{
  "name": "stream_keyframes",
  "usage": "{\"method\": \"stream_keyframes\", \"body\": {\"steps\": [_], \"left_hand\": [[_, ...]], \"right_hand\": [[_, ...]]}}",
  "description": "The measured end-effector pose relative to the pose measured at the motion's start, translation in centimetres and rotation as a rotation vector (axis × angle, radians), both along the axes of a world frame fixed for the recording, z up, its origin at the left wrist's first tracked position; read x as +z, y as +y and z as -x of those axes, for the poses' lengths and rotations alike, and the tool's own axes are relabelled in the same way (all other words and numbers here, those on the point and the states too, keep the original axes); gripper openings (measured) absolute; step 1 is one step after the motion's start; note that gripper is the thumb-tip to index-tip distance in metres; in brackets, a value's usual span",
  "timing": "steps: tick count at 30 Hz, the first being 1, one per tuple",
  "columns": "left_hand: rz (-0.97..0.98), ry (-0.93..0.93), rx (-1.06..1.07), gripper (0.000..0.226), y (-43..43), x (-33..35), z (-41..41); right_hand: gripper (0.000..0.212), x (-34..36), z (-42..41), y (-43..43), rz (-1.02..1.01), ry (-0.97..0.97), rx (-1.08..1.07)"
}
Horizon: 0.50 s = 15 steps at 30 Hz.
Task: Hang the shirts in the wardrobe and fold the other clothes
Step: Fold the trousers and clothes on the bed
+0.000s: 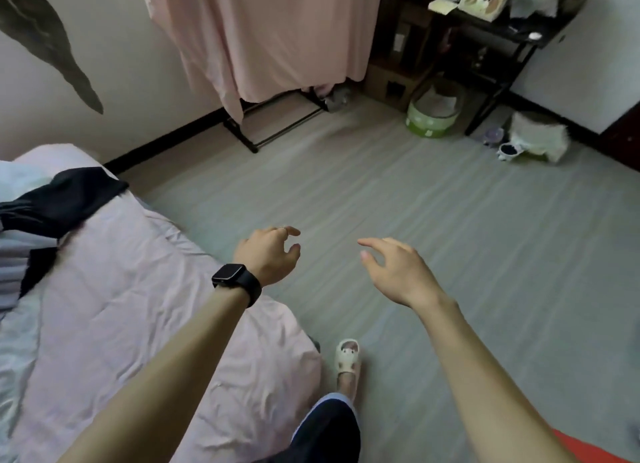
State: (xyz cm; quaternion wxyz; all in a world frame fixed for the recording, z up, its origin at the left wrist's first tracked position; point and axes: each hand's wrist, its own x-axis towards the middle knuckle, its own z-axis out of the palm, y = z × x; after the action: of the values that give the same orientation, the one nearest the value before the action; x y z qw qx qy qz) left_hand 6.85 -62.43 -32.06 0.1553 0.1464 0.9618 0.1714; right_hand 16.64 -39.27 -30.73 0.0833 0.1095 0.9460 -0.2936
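Fingers (291, 231) of the left hand (268, 254) were loosely curled, apart, and holding nothing. The right hand (398, 272) was the same. Both hung over the floor at frame centre. The clothes (62, 202), dark and grey, lay heaped on the bed (156, 306) at the left edge. I took the pink-covered rack at top centre for the wardrobe (263, 39). My judgement: turn left, lift one garment by its shoulders, and sort shirt from non-shirt first. The green tub (429, 124), upper right, held something pale that I could not identify.
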Motion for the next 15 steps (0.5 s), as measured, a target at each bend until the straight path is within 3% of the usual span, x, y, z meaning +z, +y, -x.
{"method": "stream_keyframes", "body": {"steps": [7,15], "left_hand": [[0.014,0.017,0.109,0.039,2.8,-1.8,13.8],[0.021,0.062,0.410,0.040,-1.0,2.4,29.4]], "right_hand": [[0.038,0.6,17.6,3.4,-0.116,0.026,0.202],[0.036,6.3,42.0,0.3,-0.152,0.158,0.510]]}}
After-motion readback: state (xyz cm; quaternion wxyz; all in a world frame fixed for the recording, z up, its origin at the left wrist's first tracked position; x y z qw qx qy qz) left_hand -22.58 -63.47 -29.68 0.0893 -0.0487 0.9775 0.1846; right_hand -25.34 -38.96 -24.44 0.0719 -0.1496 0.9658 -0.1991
